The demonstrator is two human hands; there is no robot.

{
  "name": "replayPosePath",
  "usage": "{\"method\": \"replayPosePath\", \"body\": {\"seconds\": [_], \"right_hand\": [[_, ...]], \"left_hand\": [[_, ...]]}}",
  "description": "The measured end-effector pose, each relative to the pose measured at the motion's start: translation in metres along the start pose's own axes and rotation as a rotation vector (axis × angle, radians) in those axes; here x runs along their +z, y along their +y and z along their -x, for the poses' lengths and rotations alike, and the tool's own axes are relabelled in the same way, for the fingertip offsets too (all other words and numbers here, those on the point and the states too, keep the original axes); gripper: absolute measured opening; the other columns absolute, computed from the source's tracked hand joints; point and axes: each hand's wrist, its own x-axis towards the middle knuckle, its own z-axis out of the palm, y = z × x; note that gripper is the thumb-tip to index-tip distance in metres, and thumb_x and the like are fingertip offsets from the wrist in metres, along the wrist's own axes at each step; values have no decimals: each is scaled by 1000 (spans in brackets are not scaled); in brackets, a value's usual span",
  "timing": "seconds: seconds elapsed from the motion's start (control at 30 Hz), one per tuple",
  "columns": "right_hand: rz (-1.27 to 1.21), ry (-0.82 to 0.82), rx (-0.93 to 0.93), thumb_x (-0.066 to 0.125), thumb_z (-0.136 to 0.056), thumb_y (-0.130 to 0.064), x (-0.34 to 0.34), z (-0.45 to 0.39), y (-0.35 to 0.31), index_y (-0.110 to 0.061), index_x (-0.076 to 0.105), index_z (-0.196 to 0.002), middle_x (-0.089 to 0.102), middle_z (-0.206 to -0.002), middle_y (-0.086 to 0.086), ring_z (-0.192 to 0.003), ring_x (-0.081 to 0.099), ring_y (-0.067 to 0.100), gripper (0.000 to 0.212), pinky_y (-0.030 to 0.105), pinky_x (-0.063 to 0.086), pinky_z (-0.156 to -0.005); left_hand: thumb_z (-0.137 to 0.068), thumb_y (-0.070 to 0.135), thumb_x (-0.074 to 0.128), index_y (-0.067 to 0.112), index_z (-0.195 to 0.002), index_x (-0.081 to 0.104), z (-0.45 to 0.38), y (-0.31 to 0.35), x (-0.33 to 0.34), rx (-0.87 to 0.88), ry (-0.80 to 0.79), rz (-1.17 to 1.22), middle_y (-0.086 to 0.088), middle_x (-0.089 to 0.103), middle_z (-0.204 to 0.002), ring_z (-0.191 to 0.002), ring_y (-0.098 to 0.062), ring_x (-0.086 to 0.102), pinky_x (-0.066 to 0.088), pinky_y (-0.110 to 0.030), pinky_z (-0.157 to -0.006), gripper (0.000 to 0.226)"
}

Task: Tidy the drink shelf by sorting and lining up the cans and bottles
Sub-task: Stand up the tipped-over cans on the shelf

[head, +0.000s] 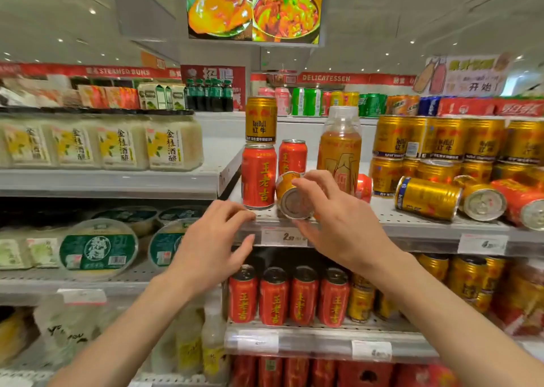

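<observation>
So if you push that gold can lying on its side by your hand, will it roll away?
Probably. The gold can lies on its side at the shelf edge, so its round body could roll. The right hand hovers beside it. Smooth shiny metal may feel slippery. It looks unopened, so likely heavy for its size.

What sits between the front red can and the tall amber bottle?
In the head view, a gold can lying on its side, with a second red can upright behind it.
</observation>
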Motion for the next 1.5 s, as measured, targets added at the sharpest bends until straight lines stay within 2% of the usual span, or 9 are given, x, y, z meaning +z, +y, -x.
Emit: {"method": "replayPosePath", "body": {"seconds": [0.1,0.27,0.43,0.63,0.83,0.97,1.13,1.43,1.5], "right_hand": [[51,-22,47,79,-82,-37,6,-4,-6,-15,50,-138,53,-138,7,-74,71,25,67,23,39,-45],[43,8,74,82,-80,-37,13,-6,-8,-14,54,-132,56,-133,8,-72,71,24,64,23,45,-47],[-22,22,71,79,-83,-36,16,-6,-5,-12,54,-133,56,-133,9,-71,71,24,61,30,58,-49],[-192,110,118,70,-88,-38,1,-23,-5,-11,54,-131,63,-122,4,-64,65,18,53,27,55,-49],[-167,80,183,57,-99,-41,-5,-45,-13,-18,64,-120,61,-129,-1,-89,68,15,32,28,56,-74],[-138,35,256,49,-104,-38,0,-50,-12,-21,61,-132,55,-141,-1,-109,66,22,35,38,49,-91],[-171,-28,256,56,-101,-28,8,-45,-12,-22,47,-144,54,-140,-4,-105,66,19,44,30,46,-87],[-260,50,319,60,-100,-18,10,-55,-13,-13,62,-136,58,-125,1,-89,67,16,36,20,44,-81],[-266,53,337,59,-100,-17,12,-56,-11,-14,63,-135,58,-123,0,-90,66,14,35,10,40,-78]], "left_hand": [[-83,33,76,16,-114,70,-3,-1,6,-19,36,7,1,64,-110,-106,-18,58,57,-31,-76,36],[-83,37,76,18,-115,67,-2,-5,17,-31,55,-1,3,65,-115,-110,-17,58,57,-33,-77,38],[-82,40,78,20,-114,67,-2,-5,19,-36,68,-10,4,65,-113,-108,-15,58,55,-29,-76,40],[-81,40,79,22,-113,67,-2,-3,19,-54,71,-17,6,63,-110,-105,-13,57,52,-26,-74,39],[-79,40,80,23,-109,66,-4,-1,18,-64,69,-16,7,62,-106,-102,-13,57,49,-24,-70,37],[-80,40,79,23,-110,66,-3,-1,18,-72,65,-19,7,62,-107,-102,-12,57,48,-22,-69,37],[-80,41,79,23,-110,65,-3,-2,19,-74,63,-21,7,61,-107,-102,-13,56,48,-22,-68,38],[-80,41,79,23,-107,66,-4,-1,20,-75,90,0,8,60,-104,-101,-13,55,49,-24,-66,35],[-80,42,79,23,-107,66,-4,-1,21,-78,95,2,7,60,-104,-101,-14,56,49,-24,-66,36]]}}
